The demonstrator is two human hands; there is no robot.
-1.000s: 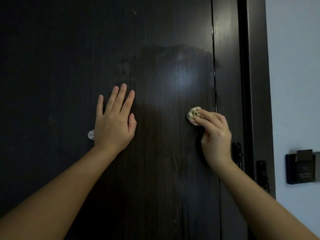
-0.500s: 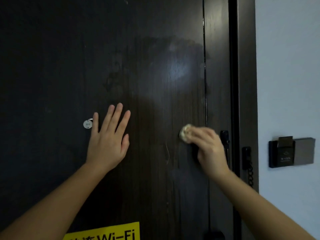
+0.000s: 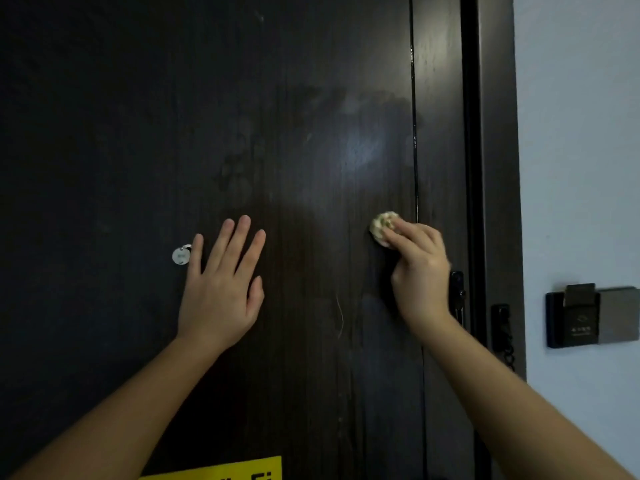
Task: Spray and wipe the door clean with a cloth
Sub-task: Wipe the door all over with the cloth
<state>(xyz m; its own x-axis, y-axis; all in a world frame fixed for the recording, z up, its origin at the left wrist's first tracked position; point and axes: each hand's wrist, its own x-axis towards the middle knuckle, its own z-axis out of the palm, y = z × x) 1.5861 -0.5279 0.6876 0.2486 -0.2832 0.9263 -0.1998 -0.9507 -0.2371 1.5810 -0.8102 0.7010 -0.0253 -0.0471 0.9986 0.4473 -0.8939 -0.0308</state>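
Dark wood door (image 3: 104, 133): the left hand (image 3: 218, 289) lies flat on the panel, fingers straight and slightly apart, just beside a round metal peephole cover (image 3: 180, 255). The right hand (image 3: 419, 271), fingers curled, clamps a wadded pale cloth (image 3: 382, 227) against the door near its right edge.

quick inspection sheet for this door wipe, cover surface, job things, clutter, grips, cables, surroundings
surface: dark wood door; damp-looking smear in the upper middle, with glare below it
job's things: wadded pale cloth pressed on the door near its right edge; no spray bottle seen
clutter: nothing seen
grips: left hand flat on the door, fingers straight; right hand holds the cloth under curled fingers
cables: nothing seen
surroundings: round metal disc beside the left hand; yellow sign at the bottom edge; black latch and door chain by the frame; card holder on the pale wall
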